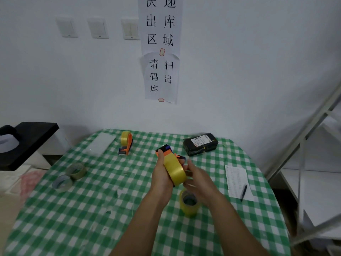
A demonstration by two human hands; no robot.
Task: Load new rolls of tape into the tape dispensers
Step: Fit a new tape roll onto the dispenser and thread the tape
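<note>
Closest to us on the green checked tablecloth (pixel 92 209), a spare roll (pixel 191 209) of yellowish tape stands on its flat side just under our right wrist. It is within easy reach and is probably waiting its turn. Above it we hold the orange dispenser (pixel 167 152) in the air over the middle of the table. Our left hand (pixel 161 179) wraps round it from below and from the left, with the thumb lying up along the orange frame. That steadies the tool with its cutter end pointing away from us. The yellow roll (pixel 175 171) sits in the frame, its broad band turned toward us. Our right hand (pixel 200 179) comes in from the other side, fingers curled against the roll's side face and gripping it there. We judge this to be either seating the roll on its hub or hunting for the tape's end, but blur hides which.

Farther left, an olive roll (pixel 78 173) and a greyish roll (pixel 62 187) lie flat and touching, well apart from our hands. To the right a paper sheet (pixel 238 180) lies with a pen (pixel 244 193) across its lower corner. Beyond, a second dispenser (pixel 127 145) rests near the far edge with a roll in it, so one load looks finished. A black parcel (pixel 200 144) lies at the far right, below the paper signs (pixel 160 24) on the wall.
</note>
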